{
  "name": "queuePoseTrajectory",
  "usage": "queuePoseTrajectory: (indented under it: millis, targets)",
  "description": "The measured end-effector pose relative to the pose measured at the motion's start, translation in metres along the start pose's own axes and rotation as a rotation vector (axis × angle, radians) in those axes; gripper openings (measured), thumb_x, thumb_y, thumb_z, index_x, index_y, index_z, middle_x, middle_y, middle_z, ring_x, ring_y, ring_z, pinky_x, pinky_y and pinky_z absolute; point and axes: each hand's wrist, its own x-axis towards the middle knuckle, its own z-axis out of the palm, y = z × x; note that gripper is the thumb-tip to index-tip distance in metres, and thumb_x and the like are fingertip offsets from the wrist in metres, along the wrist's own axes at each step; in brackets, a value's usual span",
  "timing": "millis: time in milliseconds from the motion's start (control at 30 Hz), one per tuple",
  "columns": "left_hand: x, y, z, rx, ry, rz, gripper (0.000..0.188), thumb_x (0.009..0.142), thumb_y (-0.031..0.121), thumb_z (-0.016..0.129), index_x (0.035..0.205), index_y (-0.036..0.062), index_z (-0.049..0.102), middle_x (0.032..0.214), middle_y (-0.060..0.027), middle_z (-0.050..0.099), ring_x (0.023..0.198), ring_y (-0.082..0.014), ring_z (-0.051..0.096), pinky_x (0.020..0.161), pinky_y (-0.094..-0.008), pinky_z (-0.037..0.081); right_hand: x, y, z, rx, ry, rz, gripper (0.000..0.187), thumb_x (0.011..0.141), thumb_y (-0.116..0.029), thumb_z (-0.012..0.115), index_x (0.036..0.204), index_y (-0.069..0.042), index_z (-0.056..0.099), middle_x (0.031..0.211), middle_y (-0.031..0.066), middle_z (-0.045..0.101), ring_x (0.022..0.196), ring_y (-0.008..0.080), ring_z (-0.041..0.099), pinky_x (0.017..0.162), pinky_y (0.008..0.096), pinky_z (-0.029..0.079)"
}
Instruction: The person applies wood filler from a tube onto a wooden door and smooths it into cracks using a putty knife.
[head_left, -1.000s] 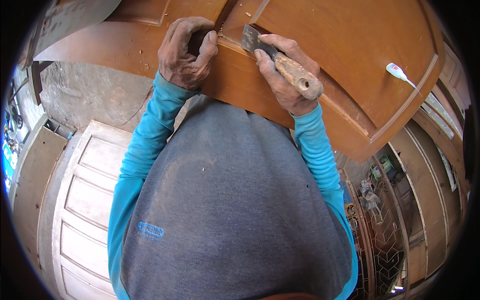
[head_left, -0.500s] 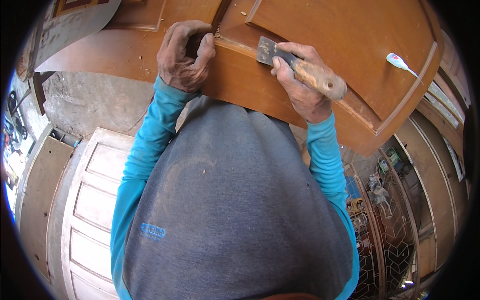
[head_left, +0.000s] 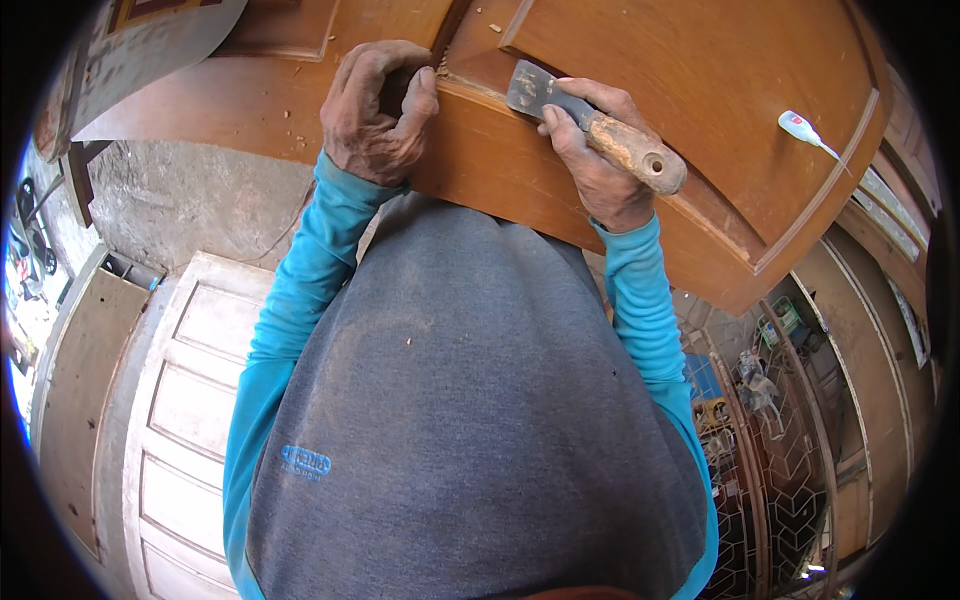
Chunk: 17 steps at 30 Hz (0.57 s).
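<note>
My right hand [head_left: 607, 160] is closed around a putty knife [head_left: 640, 150] near the base of its blade. Its worn wooden handle, with a hole in the end, points toward the lower right, and its flat dark blade points left over the panel edge. My left hand [head_left: 375, 115] is curled at the near edge of a brown wooden panelled door [head_left: 500, 150], thumb tip close to the index fingertip. Whatever lies between those fingers is too small or hidden to make out. Beside the left fingertips, crumbs of wood lie in a joint of the door.
A small white bottle with a thin nozzle [head_left: 797, 126] lies on the door at the right. A white panelled door [head_left: 190, 400] is at the lower left. Metal grilles [head_left: 795, 480] and wooden boards [head_left: 860, 350] stand at the right.
The putty knife has tilted a little, its blade shifting slightly up and left; my right hand moved with it. My left hand keeps its curled pose by the door edge.
</note>
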Motion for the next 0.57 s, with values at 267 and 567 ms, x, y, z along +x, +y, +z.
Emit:
queuePoseTrajectory:
  millis: [267,567]
  targets:
    - [-0.006,0.002,0.004,-0.117,-0.080,-0.028,0.048,0.086,0.006,0.080,0.131,0.0009,0.065,0.121,-0.0198,0.069,0.099,-0.0349,0.070,0.087,-0.0442,0.059,0.013,-0.022,0.000,0.134,-0.078,0.023,0.014,0.097,-0.011,0.077,0.109,-0.004,0.076,0.110,0.0145,0.074,0.086,0.0290,0.075,0.071,0.0370,0.060]
    - [-0.014,0.037,0.002,-0.088,-0.372,0.270,0.062,0.084,0.022,0.089,0.137,0.0008,0.064,0.128,-0.0229,0.069,0.120,-0.0449,0.067,0.112,-0.0490,0.050,0.003,-0.039,-0.009,0.433,-0.141,0.081,0.026,0.101,-0.014,0.068,0.121,0.002,0.070,0.123,0.0143,0.076,0.116,0.0257,0.072,0.101,0.0406,0.057]
